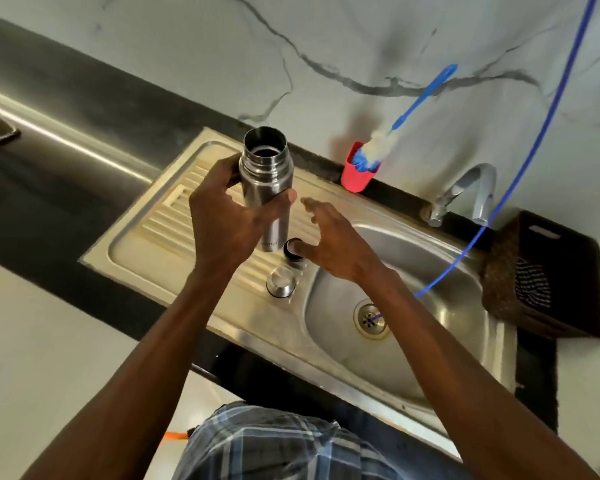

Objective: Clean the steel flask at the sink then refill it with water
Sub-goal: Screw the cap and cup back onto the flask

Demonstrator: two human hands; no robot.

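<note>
Your left hand [222, 216] grips the rigid, slick steel flask [265, 174] mid-body; right hand [336, 244] hovers with fingers relaxed; hold below the threads.

A single wide-angle head view looks steeply down from above, close over the stainless steel sink [409, 344]. It faces the grey-veined marble wall [326, 36] behind.

The left hand [222, 216] hides the steel flask's [265, 174] lower side, and the blue hose [541, 129] runs off the top edge.
</note>
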